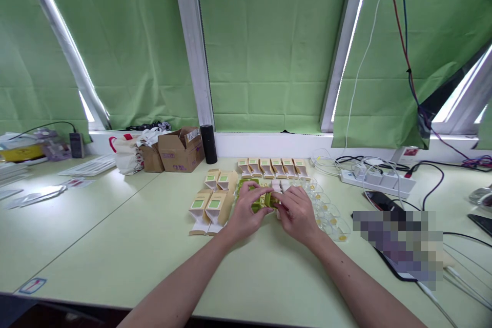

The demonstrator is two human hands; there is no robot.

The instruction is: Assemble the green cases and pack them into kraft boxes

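Note:
My left hand [247, 211] and my right hand [296, 211] meet over the middle of the table. Between their fingertips they pinch a small olive-green piece [268, 199], partly covered by the fingers; its exact kind is unclear. More green pieces lie just behind and beneath my hands. Left of them stand several open kraft-paper boxes [217, 205] with green label squares. A row of similar small boxes [277, 168] lines up behind. Several clear plastic cups [331, 223] with yellow spots on them lie close to my right hand, beside some small pale pieces [285, 184].
At the back left are a cardboard box [182, 149], a black cylinder [208, 144] and a white bag [128, 155]. A power strip [378, 183] with cables sits at the back right. Nearer on the right lies a dark tablet-like device [403, 271], partly blurred out.

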